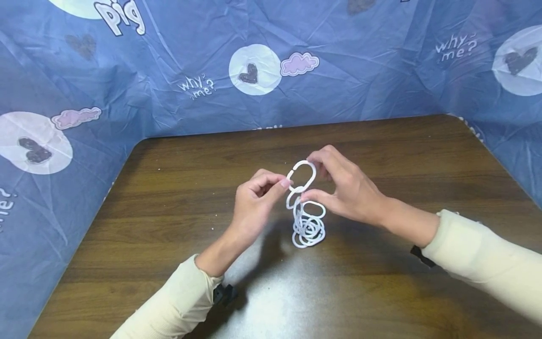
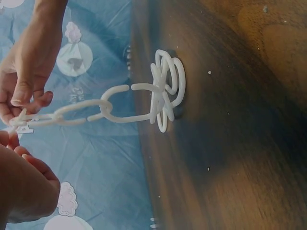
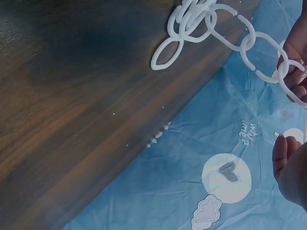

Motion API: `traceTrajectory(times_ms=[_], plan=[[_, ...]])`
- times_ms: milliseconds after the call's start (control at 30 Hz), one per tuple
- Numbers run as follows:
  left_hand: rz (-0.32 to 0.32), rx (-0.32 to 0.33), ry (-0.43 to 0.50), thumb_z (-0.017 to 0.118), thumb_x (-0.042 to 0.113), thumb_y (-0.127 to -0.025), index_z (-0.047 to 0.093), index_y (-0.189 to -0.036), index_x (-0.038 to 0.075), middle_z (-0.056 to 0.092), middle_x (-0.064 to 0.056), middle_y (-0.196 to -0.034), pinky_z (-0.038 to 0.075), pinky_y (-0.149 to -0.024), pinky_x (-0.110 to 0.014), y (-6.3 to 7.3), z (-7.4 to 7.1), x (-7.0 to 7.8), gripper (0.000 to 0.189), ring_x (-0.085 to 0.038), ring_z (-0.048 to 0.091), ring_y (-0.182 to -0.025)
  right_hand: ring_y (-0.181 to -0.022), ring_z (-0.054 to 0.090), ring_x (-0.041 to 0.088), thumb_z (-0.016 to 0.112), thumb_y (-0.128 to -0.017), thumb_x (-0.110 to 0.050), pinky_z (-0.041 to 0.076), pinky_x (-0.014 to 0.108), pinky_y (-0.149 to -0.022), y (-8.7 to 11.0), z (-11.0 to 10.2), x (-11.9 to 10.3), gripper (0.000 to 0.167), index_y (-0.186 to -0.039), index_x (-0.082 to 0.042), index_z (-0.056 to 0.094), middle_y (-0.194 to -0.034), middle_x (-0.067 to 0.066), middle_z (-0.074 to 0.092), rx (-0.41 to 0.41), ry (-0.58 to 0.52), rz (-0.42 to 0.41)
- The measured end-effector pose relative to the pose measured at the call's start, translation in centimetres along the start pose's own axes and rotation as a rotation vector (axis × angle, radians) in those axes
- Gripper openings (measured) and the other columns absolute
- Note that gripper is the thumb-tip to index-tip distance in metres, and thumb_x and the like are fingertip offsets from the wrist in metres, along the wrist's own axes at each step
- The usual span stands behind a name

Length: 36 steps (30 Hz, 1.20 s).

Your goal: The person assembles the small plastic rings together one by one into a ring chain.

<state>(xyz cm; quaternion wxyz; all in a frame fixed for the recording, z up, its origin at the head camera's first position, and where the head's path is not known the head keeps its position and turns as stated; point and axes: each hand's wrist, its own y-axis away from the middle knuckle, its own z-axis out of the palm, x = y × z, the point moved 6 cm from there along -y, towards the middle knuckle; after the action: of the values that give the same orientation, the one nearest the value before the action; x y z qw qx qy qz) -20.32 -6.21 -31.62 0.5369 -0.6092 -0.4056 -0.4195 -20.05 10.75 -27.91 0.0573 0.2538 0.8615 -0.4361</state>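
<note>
A chain of white plastic links hangs between the hands, its top link (image 1: pixel 314 175) raised above the table. My left hand (image 1: pixel 256 202) pinches the left side of that link, near the gap in its ring. My right hand (image 1: pixel 353 188) holds the link's upper right with the fingers; the thumb lies lower, by the link joint. Below, the chain (image 2: pixel 127 119) runs down to a heap of white links (image 1: pixel 309 230) on the table. Seen from the right wrist, several hanging links (image 3: pixel 247 43) show open gaps. The fingertip contacts are partly hidden there.
The dark wood-grain table (image 1: pixel 169 226) bears small white specks. A blue printed curtain (image 1: pixel 190 47) surrounds its back and sides. Dark wrist straps (image 1: pixel 224 294) show below the cream sleeves (image 1: pixel 178 296).
</note>
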Motion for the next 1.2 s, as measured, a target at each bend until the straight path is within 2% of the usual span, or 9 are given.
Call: traceTrajectory(times_ms=[67,233,400,533,733,833,933,1200], plan=[[-0.004,0.025,-0.006,0.068,0.01,-0.089,0.072,-0.091,0.001,0.061,-0.003,-0.085,0.044,-0.067,-0.02,-0.1,-0.2,0.0,0.011,-0.011,0.054,-0.077,-0.077,0.048,0.015,0.085,-0.069,-0.021,0.041,0.023,-0.066,0.1,0.0,0.1,0.053,-0.107,-0.001,0.054,-0.09,0.004,0.052,-0.018,-0.012,0.003],[-0.001,0.066,-0.018,0.066,0.013,-0.09,0.072,-0.092,0.0,0.062,-0.003,-0.085,0.042,-0.064,-0.019,-0.2,-0.6,0.1,0.014,-0.01,0.053,-0.074,-0.073,0.05,0.012,0.083,-0.072,-0.011,0.043,0.019,-0.062,0.7,-0.2,1.2,0.04,-0.101,-0.003,0.058,-0.085,0.0,0.053,-0.058,-0.05,0.04],[-0.023,0.072,-0.017,0.065,0.015,-0.092,0.072,-0.093,-0.001,0.061,-0.002,-0.085,0.041,-0.06,-0.019,-0.2,-0.7,0.0,0.017,-0.009,0.049,-0.069,-0.069,0.052,0.009,0.081,-0.074,-0.001,0.045,0.02,-0.058,1.4,0.0,4.5,0.033,-0.101,-0.004,0.063,-0.083,-0.002,0.057,-0.127,-0.09,0.212],[-0.03,0.07,-0.011,0.066,0.015,-0.091,0.072,-0.092,-0.001,0.061,-0.002,-0.085,0.041,-0.06,-0.019,-0.2,-0.8,0.0,0.017,-0.009,0.05,-0.07,-0.072,0.055,0.015,0.079,-0.074,0.002,0.048,0.025,-0.063,2.6,0.6,7.1,0.042,-0.112,-0.005,0.063,-0.087,0.001,0.059,-0.276,-0.109,0.342],[-0.028,0.071,-0.02,0.067,0.014,-0.091,0.072,-0.09,0.0,0.061,-0.002,-0.084,0.04,-0.06,-0.019,-0.1,-0.9,0.0,0.015,-0.009,0.05,-0.071,-0.085,0.056,0.026,0.078,-0.075,-0.001,0.048,0.039,-0.075,5.0,2.7,8.7,0.06,-0.13,-0.008,0.056,-0.1,0.011,0.058,-0.517,-0.169,0.448],[-0.03,0.068,-0.025,0.067,0.014,-0.091,0.072,-0.09,0.0,0.061,-0.002,-0.083,0.041,-0.06,-0.019,-0.1,-0.9,-0.1,0.015,-0.009,0.05,-0.071,-0.085,0.054,0.025,0.08,-0.073,-0.002,0.046,0.04,-0.074,6.0,3.7,9.0,0.065,-0.133,-0.01,0.054,-0.102,0.012,0.057,-0.584,-0.194,0.468],[-0.028,0.067,-0.029,0.067,0.014,-0.091,0.072,-0.09,0.0,0.06,-0.002,-0.083,0.041,-0.06,-0.019,-0.1,-0.9,-0.1,0.015,-0.009,0.05,-0.07,-0.084,0.052,0.024,0.081,-0.071,-0.002,0.046,0.038,-0.074,6.3,4.5,9.1,0.068,-0.133,-0.01,0.054,-0.1,0.012,0.055,-0.618,-0.212,0.465],[-0.012,0.065,-0.025,0.068,0.014,-0.09,0.072,-0.091,-0.002,0.06,-0.002,-0.083,0.04,-0.06,-0.019,-0.2,-0.9,0.0,0.017,-0.01,0.05,-0.072,-0.085,0.047,0.022,0.082,-0.071,-0.007,0.045,0.035,-0.074,6.4,6.3,8.9,0.073,-0.137,-0.013,0.053,-0.098,0.009,0.048,-0.721,-0.232,0.41]])
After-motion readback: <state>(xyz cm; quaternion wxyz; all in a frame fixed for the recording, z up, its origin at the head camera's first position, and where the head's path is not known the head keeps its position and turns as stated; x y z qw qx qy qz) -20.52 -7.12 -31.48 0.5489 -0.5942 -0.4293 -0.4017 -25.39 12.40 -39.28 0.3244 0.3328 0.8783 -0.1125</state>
